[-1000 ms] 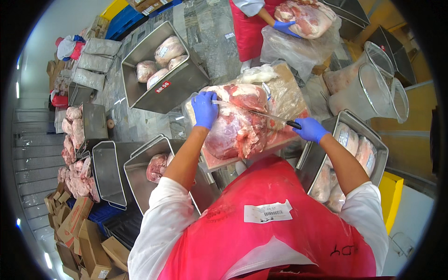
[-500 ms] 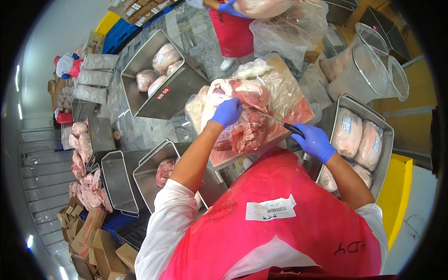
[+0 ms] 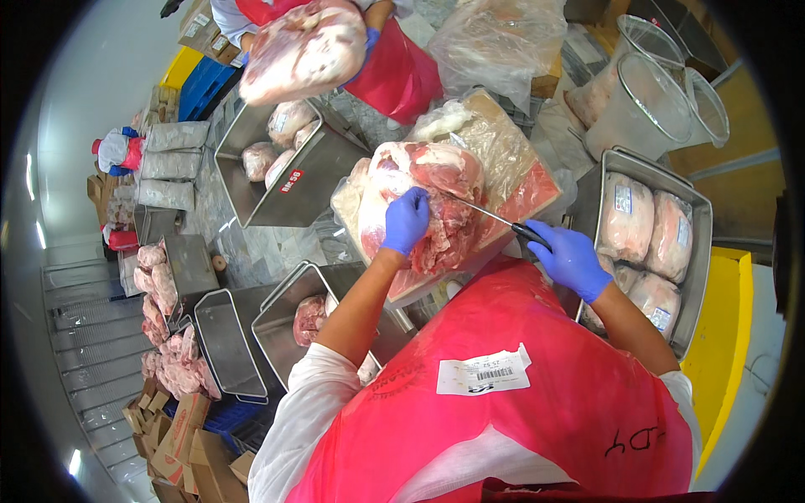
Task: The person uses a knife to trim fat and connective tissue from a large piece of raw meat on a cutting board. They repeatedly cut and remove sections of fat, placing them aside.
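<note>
A large piece of raw meat (image 3: 449, 172), pale fat on one side and red muscle on the other, lies on a pinkish cutting board (image 3: 541, 191) before me. My left hand (image 3: 407, 221), in a blue glove, has its fingers closed on the meat near its middle. In my blue-gloved right hand (image 3: 572, 261) is a knife (image 3: 530, 234) with a black handle. Its thin blade points left, and the tip meets the red meat just right of my left fingers; how deep it sits is hidden. Clear plastic wrap (image 3: 495, 138) covers the board's far part.
Metal bins stand around: one with wrapped meat (image 3: 627, 210) at right, one with several pieces (image 3: 293, 189) at far left, another (image 3: 281, 314) at near left. Across the board, a co-worker in a red apron (image 3: 402, 80) carries a big meat piece (image 3: 306, 52). Clear tubs (image 3: 654, 96) stand far right.
The co-worker has moved left with the large meat piece, now over the far-left bin. My left hand has shifted slightly down on the meat; the knife stays nearly in place.
</note>
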The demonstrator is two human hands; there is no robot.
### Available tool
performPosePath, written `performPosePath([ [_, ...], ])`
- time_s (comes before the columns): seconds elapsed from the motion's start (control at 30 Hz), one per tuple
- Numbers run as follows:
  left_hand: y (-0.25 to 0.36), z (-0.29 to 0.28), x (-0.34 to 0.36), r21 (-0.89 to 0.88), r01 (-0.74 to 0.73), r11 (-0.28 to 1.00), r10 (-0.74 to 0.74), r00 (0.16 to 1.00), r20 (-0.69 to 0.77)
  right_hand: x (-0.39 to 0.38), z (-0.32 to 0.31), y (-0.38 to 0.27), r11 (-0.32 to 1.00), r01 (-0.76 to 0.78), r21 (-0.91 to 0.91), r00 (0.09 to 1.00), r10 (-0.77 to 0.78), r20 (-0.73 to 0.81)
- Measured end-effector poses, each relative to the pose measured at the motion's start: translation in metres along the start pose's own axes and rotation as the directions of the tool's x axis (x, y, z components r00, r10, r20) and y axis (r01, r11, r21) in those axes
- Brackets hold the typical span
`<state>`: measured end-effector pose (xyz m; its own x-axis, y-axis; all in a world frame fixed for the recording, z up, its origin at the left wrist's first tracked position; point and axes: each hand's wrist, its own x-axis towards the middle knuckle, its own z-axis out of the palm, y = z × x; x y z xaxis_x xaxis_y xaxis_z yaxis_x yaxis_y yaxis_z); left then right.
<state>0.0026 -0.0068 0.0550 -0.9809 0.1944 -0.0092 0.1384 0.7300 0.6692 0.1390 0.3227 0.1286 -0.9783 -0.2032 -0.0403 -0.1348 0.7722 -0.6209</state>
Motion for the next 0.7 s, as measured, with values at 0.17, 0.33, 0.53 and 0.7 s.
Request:
performPosePath([
  [0.17, -0.003, 0.015, -0.013, 0.12, -0.232, 0.965, 0.255, 0.934, -0.251, -0.021, -0.015, -0.019, 0.994, 0.031, -0.102, 0.997, -0.023, 0.075],
  [0.33, -0.008, 0.021, -0.015, 0.107, -0.26, 0.96, 0.28, 0.911, -0.304, -0.028, -0.02, -0.055, 0.968, 0.069, -0.243, 0.993, -0.043, 0.111],
  [0.53, -0.011, 0.023, -0.019, 0.102, -0.266, 0.958, 0.284, 0.919, -0.273, -0.019, -0.016, -0.102, 0.896, 0.055, -0.44, 0.99, 0.009, 0.142],
  [0.7, -0.014, 0.026, -0.02, 0.103, -0.293, 0.951, 0.311, 0.9, -0.306, -0.012, -0.001, -0.128, 0.874, 0.057, -0.483, 0.985, 0.031, 0.172],
])
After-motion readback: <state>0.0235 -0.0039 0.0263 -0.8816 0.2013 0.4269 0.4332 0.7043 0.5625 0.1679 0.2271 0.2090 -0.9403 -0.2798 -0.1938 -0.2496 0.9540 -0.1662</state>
